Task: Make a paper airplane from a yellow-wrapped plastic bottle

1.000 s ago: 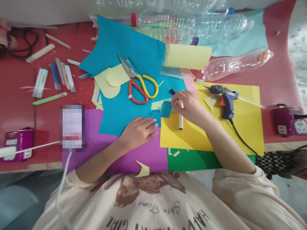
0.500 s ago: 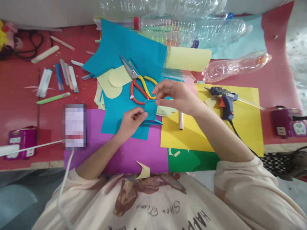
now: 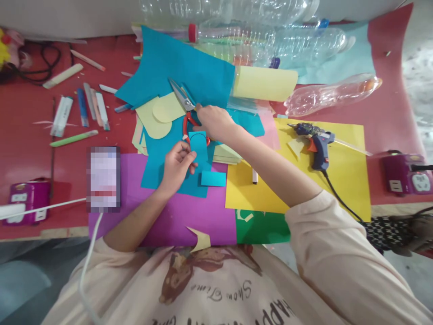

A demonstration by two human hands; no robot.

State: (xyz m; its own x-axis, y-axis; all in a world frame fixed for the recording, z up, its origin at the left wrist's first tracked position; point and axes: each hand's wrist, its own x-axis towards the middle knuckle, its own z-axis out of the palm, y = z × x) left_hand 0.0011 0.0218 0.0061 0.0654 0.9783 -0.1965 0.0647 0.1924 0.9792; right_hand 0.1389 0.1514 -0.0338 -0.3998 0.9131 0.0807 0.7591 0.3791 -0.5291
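My left hand point(image 3: 179, 164) is closed, pinching a small piece of blue paper point(image 3: 199, 146) between thumb and fingers. A dark curved line is drawn near the paper's top edge. Over the handles of the scissors point(image 3: 183, 96), my right hand point(image 3: 214, 122) has its fingers curled on the grip, hiding the yellow handle. The red handle partly shows below, and the blades point up and left over blue paper. A small blue paper rectangle point(image 3: 214, 178) lies just right of my left hand. Beside it are a stack of pale yellow paper pieces point(image 3: 226, 154) and a marker point(image 3: 255, 175).
A glue gun point(image 3: 320, 144) rests on yellow paper point(image 3: 348, 180) at right. Clear plastic bottles point(image 3: 237, 34) line the back. Several markers point(image 3: 63, 116) lie at left, near a phone point(image 3: 104, 179) with a cable. Purple paper point(image 3: 162, 221) is in front.
My right hand has let go of the blue paper and moved up and left onto the scissors handles. My left hand has shifted slightly left with the paper.
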